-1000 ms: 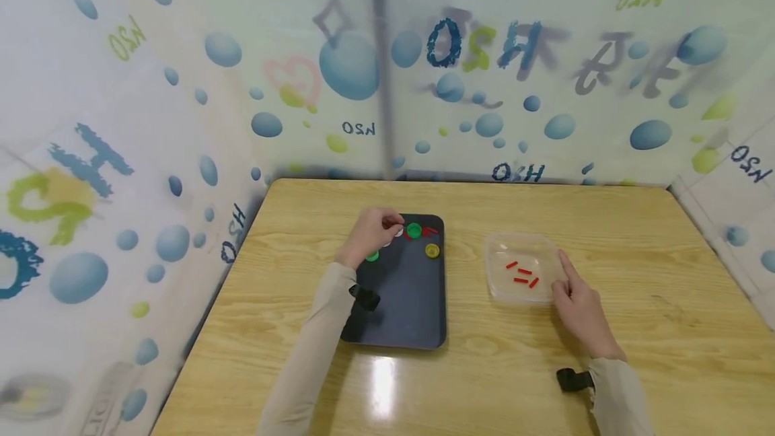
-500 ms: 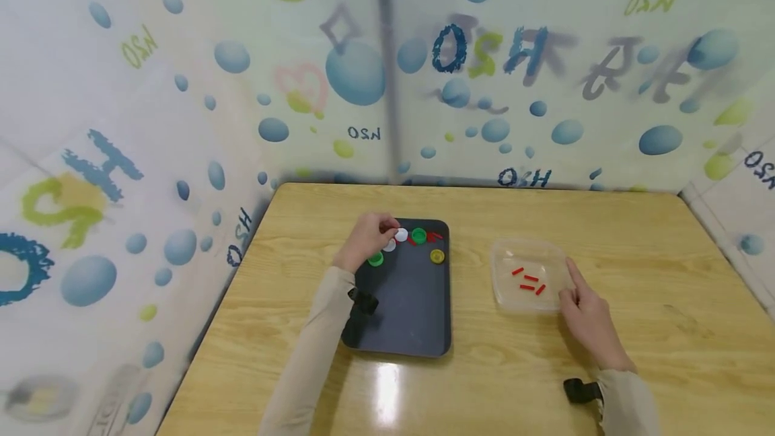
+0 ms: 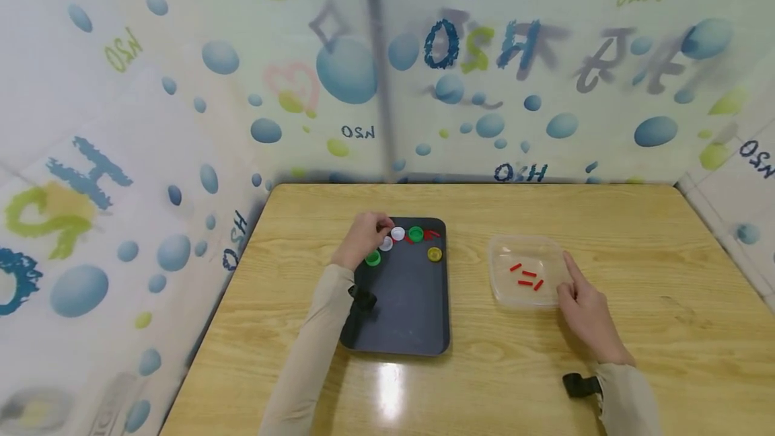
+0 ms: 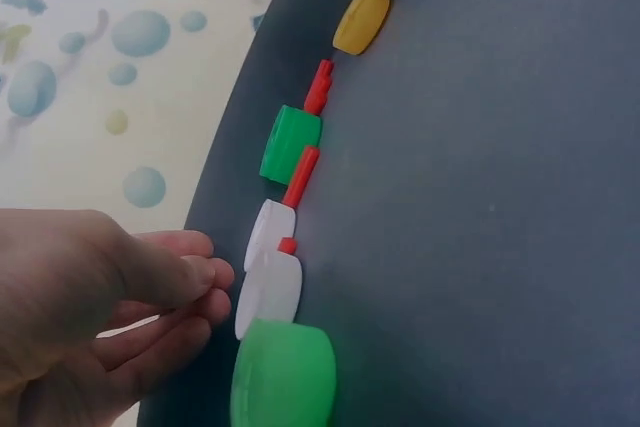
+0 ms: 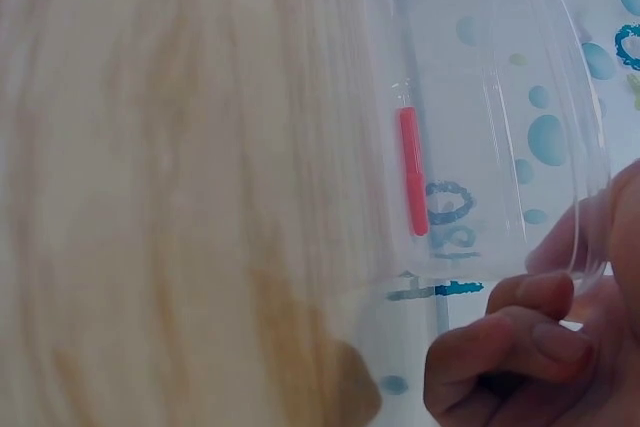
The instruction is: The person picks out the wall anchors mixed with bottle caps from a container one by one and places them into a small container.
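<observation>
In the head view my left hand [image 3: 367, 239] hovers at the far left corner of a dark grey tray [image 3: 399, 315], beside two white bottle caps [image 3: 397, 233]. Its thumb and fingertips meet close to the caps in the left wrist view; I cannot tell whether something small is between them. Along the tray's far side are also a green cap [image 3: 416, 234], another green cap [image 3: 373, 258], a yellow cap [image 3: 434, 254] and several short red sticks [image 4: 301, 179]. My right hand [image 3: 586, 318] grips the right rim of a clear plastic container [image 3: 499, 291] with several red sticks [image 3: 529, 274] inside.
Tray and container stand apart on a light wooden table [image 3: 666, 254]. A wall sheet [image 3: 412, 120] with blue and green bubble prints rises behind the table's far edge.
My left hand has drawn a little to the left, so both white caps show more fully. My right hand keeps its grip on the container. The head view has shifted slightly.
</observation>
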`<state>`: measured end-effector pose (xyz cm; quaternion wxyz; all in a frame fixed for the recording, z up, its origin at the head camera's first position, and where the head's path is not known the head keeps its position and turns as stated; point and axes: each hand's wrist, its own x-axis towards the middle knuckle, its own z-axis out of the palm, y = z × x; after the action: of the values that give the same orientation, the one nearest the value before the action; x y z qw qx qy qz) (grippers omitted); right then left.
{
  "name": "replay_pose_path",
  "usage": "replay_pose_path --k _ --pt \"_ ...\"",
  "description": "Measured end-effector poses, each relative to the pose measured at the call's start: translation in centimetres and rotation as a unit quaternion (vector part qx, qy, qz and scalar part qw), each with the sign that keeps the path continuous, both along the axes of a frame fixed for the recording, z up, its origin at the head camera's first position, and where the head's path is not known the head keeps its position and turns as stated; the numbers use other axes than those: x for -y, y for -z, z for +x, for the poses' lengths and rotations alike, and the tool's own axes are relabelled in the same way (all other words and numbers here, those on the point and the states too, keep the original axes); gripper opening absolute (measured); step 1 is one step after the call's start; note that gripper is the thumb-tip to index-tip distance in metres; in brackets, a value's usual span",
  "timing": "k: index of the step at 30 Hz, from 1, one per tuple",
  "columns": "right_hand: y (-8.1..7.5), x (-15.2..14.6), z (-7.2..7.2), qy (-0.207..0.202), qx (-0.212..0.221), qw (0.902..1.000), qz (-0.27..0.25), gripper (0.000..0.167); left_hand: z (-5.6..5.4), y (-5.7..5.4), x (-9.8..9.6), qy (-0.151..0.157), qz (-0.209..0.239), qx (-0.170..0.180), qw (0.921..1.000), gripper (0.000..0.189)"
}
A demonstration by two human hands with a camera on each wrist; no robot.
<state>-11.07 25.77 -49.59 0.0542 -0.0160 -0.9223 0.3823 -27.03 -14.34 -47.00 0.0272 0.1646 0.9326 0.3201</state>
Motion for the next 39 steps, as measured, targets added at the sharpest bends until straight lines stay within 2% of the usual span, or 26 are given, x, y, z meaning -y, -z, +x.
replay_pose_path --k 7,16,23,28,32,39 --pt "-0.1 -0.1 0.0 -0.004 -0.002 1.0 -0.005 0.06 0.2 0.1 -0.2 -0.021 0.012 0.024 0.9994 0.015" --pt "-0.3 -0.2 -0.1 -0.002 -0.003 1.0 -0.004 0.06 0.4 0.4 -1.0 -0.047 -0.021 0.043 0.9978 0.023" --pt "-0.2 -0.1 -0.1 -0.001 0.0 1.0 -0.003 0.06 0.7 0.5 -1.9 -0.059 -0.06 0.03 0.996 0.028" --pt "-0.1 -0.1 -0.1 -0.006 -0.005 1.0 -0.005 0.059 0.7 0.8 -2.1 -0.058 -0.092 0.0 0.994 0.025" --pt "-0.1 -0.1 -0.2 -0.005 -0.014 0.9999 -0.002 0.059 0.6 1.0 -2.1 -0.051 -0.08 -0.016 0.9953 0.021" --pt "0.0 -0.3 -0.3 -0.003 -0.01 0.9999 0.0 0.059 0.7 0.9 -1.7 -0.055 -0.046 0.002 0.9974 0.02"
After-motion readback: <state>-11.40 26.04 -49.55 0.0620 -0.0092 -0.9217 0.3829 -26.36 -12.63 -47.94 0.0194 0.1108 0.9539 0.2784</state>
